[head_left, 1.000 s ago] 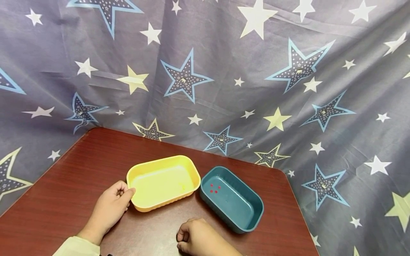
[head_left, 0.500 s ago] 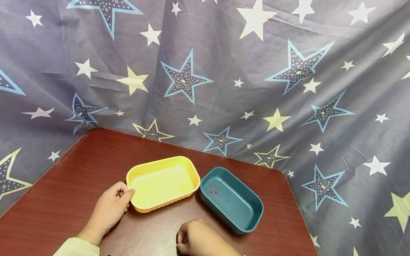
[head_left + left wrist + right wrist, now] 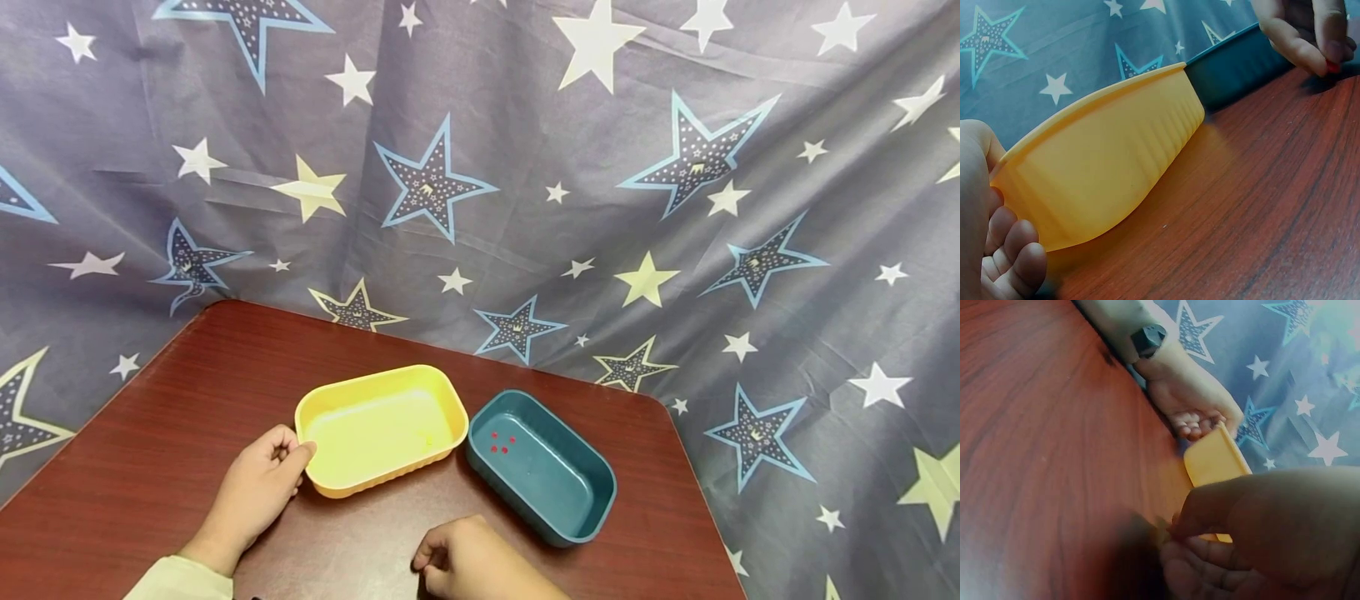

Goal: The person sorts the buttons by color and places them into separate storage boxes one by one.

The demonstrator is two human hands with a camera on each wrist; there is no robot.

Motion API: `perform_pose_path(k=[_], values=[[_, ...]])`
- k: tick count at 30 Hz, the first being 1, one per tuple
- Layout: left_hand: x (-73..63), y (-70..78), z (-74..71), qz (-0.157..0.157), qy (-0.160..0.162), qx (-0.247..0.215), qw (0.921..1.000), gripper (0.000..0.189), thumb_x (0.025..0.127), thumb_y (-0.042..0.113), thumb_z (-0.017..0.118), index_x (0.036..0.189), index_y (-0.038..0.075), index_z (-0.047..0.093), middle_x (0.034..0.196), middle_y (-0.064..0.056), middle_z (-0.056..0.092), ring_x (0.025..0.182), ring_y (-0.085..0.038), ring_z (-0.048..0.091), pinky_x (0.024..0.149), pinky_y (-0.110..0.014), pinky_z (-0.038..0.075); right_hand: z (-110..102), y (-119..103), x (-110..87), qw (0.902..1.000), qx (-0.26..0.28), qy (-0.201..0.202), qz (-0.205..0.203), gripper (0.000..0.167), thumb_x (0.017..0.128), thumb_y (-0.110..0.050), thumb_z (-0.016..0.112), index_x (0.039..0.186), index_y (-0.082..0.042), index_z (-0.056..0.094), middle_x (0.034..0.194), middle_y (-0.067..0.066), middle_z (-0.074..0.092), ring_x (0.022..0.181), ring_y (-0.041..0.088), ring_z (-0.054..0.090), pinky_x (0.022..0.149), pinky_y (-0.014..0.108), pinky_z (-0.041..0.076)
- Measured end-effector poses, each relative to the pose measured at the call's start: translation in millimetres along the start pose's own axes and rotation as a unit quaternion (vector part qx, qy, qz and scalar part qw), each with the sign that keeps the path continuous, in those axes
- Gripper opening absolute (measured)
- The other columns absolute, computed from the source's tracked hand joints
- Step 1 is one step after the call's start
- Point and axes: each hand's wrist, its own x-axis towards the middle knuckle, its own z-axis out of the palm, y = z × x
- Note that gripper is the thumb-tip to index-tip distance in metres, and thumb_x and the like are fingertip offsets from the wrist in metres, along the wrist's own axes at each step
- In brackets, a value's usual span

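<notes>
My left hand (image 3: 258,492) pinches the left end of a yellow plastic tray (image 3: 375,479), thumb over the rim and the other fingers curled at the outer wall. In front of the tray, low over the table, my right hand (image 3: 472,558) has its fingers bent and thumb against them. In the left wrist view a tiny red piece (image 3: 1333,66) shows between those fingertips; its exact kind cannot be made out. Several small red pieces (image 3: 504,451) lie in the left end of a dark teal tray (image 3: 570,500). Faint small yellow bits (image 3: 427,439) lie inside the yellow tray.
Both trays stand on a reddish-brown wooden table (image 3: 225,367), their near corners touching or almost touching. A grey curtain (image 3: 517,250) printed with stars hangs behind the table and along its right side. A black wristband (image 3: 1149,340) is on the left wrist.
My right hand has turned very slightly, so the gap between its thumb and fingers shows more. The left hand and both trays stay put.
</notes>
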Motion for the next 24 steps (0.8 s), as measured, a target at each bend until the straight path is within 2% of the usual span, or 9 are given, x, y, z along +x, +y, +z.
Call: perform_pose_path(k=[4,7,11,15,19,24], values=[[-0.1,-0.3,0.0,-0.001,-0.002,0.002,1.0,0.037,0.113,0.042,0.068,0.094,0.012,0.057,0.073,-0.002,0.063,0.062,-0.015,0.061,0.054,-0.03,0.05,-15.7,7.0,-1.5,0.9986,-0.008,0.031,-0.041,0.015,0.093,-0.009,0.079,0.093,-0.023,0.083,0.078,-0.027,0.069,0.069,-0.012,0.055,0.065,0.013,0.051],[0.0,-0.3,-0.2,-0.002,-0.003,0.003,1.0,0.037,0.113,0.043,0.068,0.094,0.012,0.057,0.073,-0.002,0.063,0.062,-0.015,0.061,0.054,-0.03,0.05,-31.9,9.4,-1.8,0.9966,0.003,0.065,-0.05,0.017,0.091,-0.005,0.078,0.094,-0.022,0.083,0.078,-0.023,0.07,0.071,-0.011,0.059,0.067,0.014,0.052],[0.1,-0.3,-0.3,-0.003,-0.003,0.005,1.0,0.038,0.113,0.043,0.068,0.094,0.012,0.057,0.074,-0.002,0.063,0.062,-0.015,0.061,0.054,-0.03,0.051,-56.8,11.4,-2.7,0.9938,0.051,0.096,-0.024,0.018,0.093,-0.001,0.074,0.1,-0.016,0.081,0.081,-0.012,0.073,0.069,-0.004,0.063,0.066,0.018,0.055],[0.4,-0.2,0.6,-0.003,-0.002,-0.002,1.0,0.038,0.112,0.042,0.069,0.094,0.012,0.057,0.073,-0.002,0.063,0.062,-0.015,0.061,0.054,-0.03,0.051,-82.1,19.3,-2.2,0.9882,0.094,0.121,0.007,0.015,0.099,0.0,0.072,0.107,-0.01,0.081,0.087,0.004,0.078,0.066,0.006,0.067,0.062,0.023,0.06],[0.4,0.0,0.9,-0.001,0.0,-0.007,1.0,0.037,0.112,0.041,0.069,0.094,0.011,0.056,0.073,-0.002,0.063,0.062,-0.015,0.061,0.054,-0.03,0.051,-106.3,31.9,1.9,0.9804,0.136,0.139,0.031,0.012,0.102,-0.001,0.071,0.11,-0.003,0.08,0.092,0.016,0.078,0.071,0.014,0.07,0.067,0.027,0.063],[0.3,-0.7,0.3,-0.003,0.0,-0.007,1.0,0.037,0.113,0.04,0.069,0.094,0.011,0.057,0.073,-0.002,0.063,0.062,-0.015,0.061,0.054,-0.03,0.052,-129.1,50.2,11.1,0.9711,0.179,0.147,0.059,0.015,0.102,0.0,0.068,0.113,0.005,0.077,0.092,0.018,0.076,0.073,0.018,0.068,0.068,0.027,0.062]])
